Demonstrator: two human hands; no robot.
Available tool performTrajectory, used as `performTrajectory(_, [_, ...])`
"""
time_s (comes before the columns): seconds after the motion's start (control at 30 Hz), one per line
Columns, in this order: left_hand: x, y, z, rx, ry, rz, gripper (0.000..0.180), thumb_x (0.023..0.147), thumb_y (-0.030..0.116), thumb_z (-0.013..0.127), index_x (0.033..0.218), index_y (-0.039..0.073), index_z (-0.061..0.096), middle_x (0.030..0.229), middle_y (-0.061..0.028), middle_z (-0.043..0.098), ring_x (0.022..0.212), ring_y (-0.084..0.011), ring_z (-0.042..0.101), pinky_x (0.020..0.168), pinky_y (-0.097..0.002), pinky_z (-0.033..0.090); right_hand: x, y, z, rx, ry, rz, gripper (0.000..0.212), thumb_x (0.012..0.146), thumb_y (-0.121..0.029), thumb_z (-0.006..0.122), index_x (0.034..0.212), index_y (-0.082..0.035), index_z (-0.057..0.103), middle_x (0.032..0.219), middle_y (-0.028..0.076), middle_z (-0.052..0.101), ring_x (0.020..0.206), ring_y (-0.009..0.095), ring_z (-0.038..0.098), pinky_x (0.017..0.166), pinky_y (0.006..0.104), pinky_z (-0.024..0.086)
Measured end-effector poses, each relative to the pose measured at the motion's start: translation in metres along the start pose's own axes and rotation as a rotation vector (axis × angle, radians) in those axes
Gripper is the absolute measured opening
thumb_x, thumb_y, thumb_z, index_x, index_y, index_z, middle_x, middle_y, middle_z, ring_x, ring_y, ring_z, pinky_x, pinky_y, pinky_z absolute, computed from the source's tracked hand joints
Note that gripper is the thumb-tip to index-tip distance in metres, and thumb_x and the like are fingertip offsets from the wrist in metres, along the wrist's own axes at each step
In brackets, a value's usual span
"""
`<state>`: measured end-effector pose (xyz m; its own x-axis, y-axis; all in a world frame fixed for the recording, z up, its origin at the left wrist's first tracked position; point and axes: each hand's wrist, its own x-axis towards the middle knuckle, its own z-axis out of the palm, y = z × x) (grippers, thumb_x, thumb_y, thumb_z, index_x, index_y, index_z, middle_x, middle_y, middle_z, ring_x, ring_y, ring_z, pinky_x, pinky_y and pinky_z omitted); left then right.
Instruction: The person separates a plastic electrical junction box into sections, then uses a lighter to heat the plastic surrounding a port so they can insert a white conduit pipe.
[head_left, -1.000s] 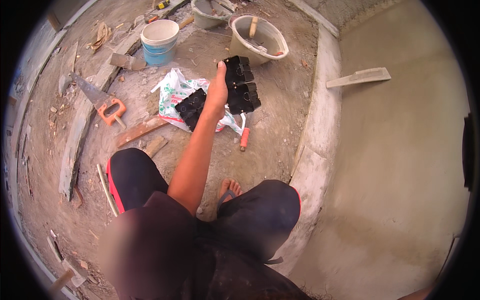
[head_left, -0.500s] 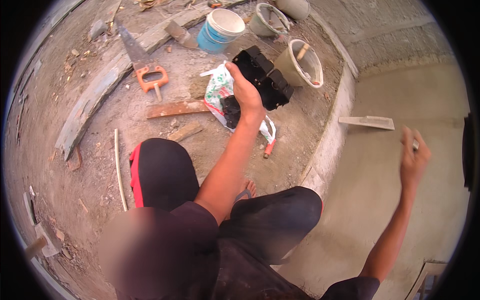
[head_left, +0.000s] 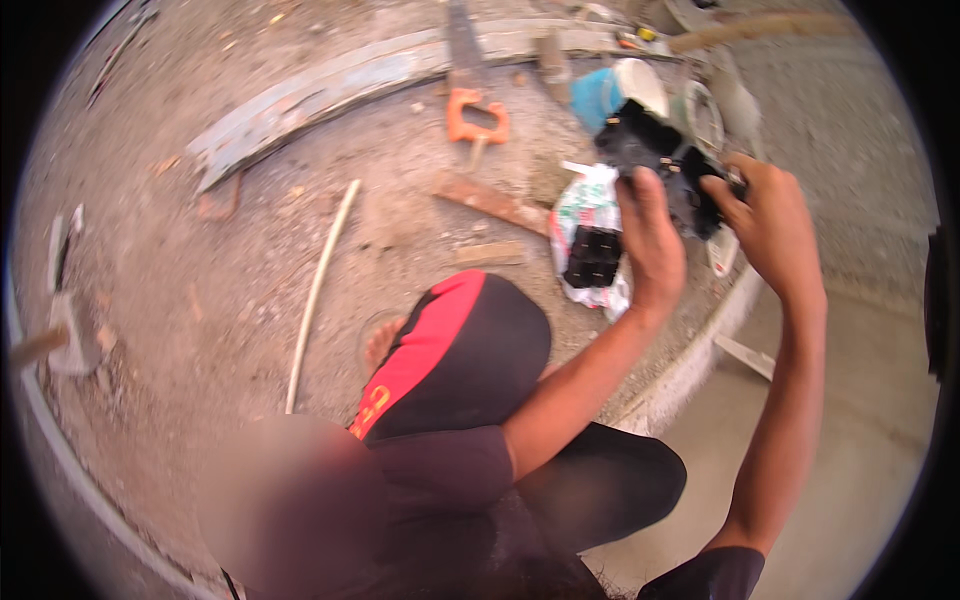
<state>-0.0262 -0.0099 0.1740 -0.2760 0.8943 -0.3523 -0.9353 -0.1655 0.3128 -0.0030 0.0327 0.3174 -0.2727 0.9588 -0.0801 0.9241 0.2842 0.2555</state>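
A joined row of black plastic electrical boxes (head_left: 640, 140) is held up in front of me. My left hand (head_left: 655, 240) is closed on the row's near side, its thumb along the edge; the other fingers are hidden behind it. On the right end, my right hand (head_left: 770, 215) grips the same row between thumb and fingers. Below them, a white plastic bag (head_left: 590, 200) with green and red print lies on the ground. More black boxes (head_left: 594, 256) show at the bag.
An orange-handled saw (head_left: 477, 115) leans over a long weathered board (head_left: 330, 95). A rusty-brown wood strip (head_left: 490, 203), a pale tube (head_left: 322, 290) and a blue bucket (head_left: 595, 98) lie around. A low concrete edge (head_left: 690, 350) borders smooth cement on the right; a wooden float (head_left: 745, 355) is there.
My right hand has come from above the cement to grip the right end of the black boxes. The view has turned, shifting the ground items rightward; my left hand still holds the row.
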Motion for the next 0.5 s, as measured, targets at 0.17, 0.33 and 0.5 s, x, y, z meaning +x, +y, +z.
performTrajectory(0.17, [0.019, 0.024, -0.007, -0.075, -0.079, 0.027, 0.053, 0.108, 0.046, 0.043, 0.128, -0.003, 0.052, 0.114, -0.0086, 0.060, 0.098, -0.0126, 0.057, 0.086, -0.0266, 0.047, -0.016, -0.041, 0.006, 0.019, 0.219, 0.053, 0.025, 0.090, -0.027, 0.073, 0.093, -0.002, 0.069, 0.069, 0.017, 0.061, 0.063, 0.034, 0.061, 0.059, 0.0419, 0.045])
performTrajectory(0.33, [0.024, 0.024, 0.001, -0.109, -0.168, -0.190, 0.048, 0.104, 0.036, 0.053, 0.132, -0.003, 0.051, 0.109, -0.0067, 0.063, 0.098, -0.0104, 0.059, 0.084, -0.0245, 0.049, -0.064, -0.028, 0.018, 0.123, 0.367, 0.149, 0.024, 0.093, -0.027, 0.072, 0.099, -0.003, 0.071, 0.062, 0.002, 0.048, 0.055, 0.011, 0.047, 0.051, 0.0290, 0.036])
performTrajectory(0.5, [0.041, 0.022, -0.015, -0.130, -0.421, -0.272, 0.041, 0.102, 0.029, 0.053, 0.130, 0.000, 0.056, 0.109, -0.0049, 0.066, 0.098, -0.0087, 0.062, 0.082, -0.0262, 0.052, -0.084, -0.021, 0.033, 0.648, 0.490, 0.366, 0.030, 0.100, -0.028, 0.064, 0.116, -0.003, 0.070, 0.070, -0.006, 0.046, 0.058, 0.003, 0.038, 0.049, 0.0210, 0.028])
